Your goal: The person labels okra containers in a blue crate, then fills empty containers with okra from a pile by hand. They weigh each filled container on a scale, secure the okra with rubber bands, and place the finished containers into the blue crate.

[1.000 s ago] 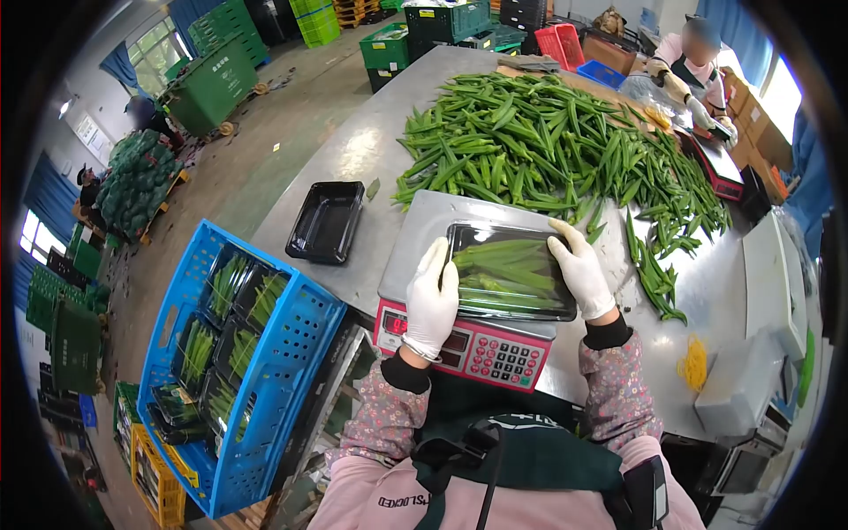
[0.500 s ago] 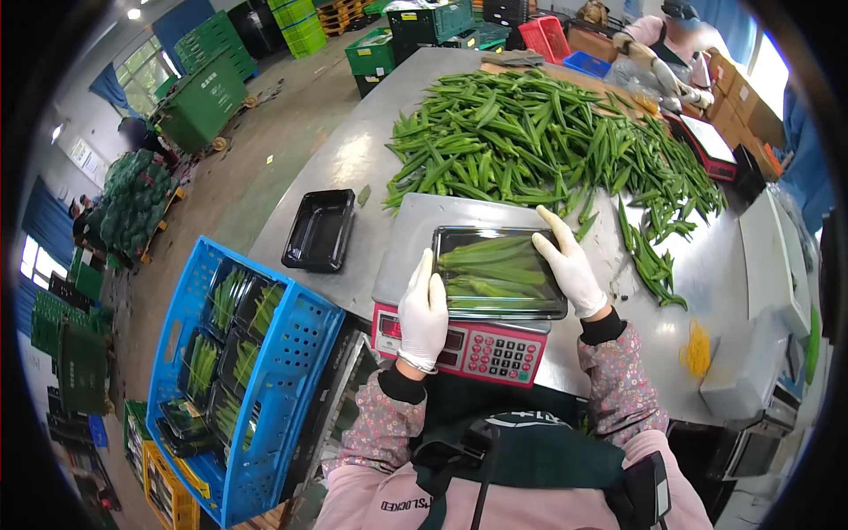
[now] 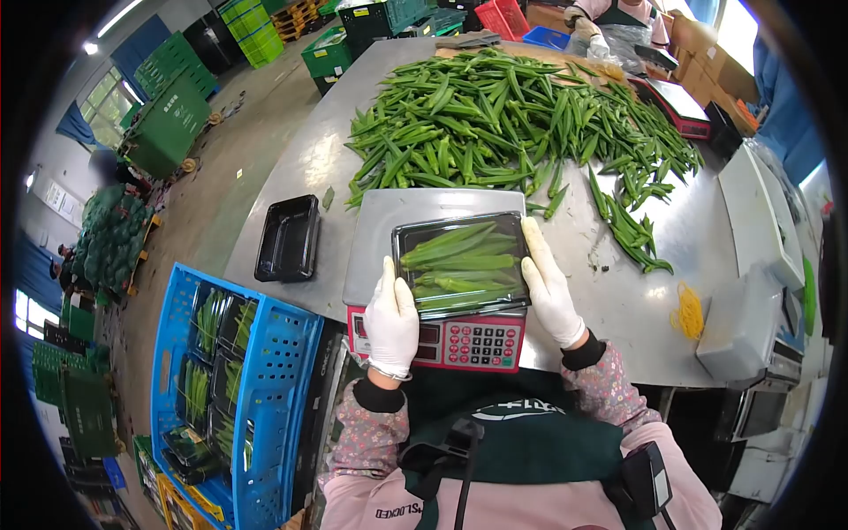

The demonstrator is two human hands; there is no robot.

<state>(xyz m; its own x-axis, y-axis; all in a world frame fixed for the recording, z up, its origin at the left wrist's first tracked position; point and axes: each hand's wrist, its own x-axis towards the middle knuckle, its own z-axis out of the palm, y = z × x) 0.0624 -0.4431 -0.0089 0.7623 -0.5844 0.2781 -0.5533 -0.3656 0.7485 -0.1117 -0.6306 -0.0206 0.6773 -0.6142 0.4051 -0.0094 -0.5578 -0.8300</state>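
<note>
Between my hands is a black plastic tray of okra under a clear cover, tilted slightly over the scale. My left hand, in a white glove, grips its left edge. On the opposite edge my right hand, gloved too, has its thumb and fingers against the side. Beneath the tray is the red and silver weighing scale; part of its keypad shows below, and much of its plate is hidden. A bare black tray lies on the table to the left.
A large heap of loose okra covers the far side of the metal table. At lower left, a blue crate holds several packed trays. Yellow bands lie to the right. A co-worker stands across the table near a second scale.
The covered okra tray has gone from lying level on the scale to being tilted, its right side higher. Both hands stay on its edges. The whole view has shifted slightly.
</note>
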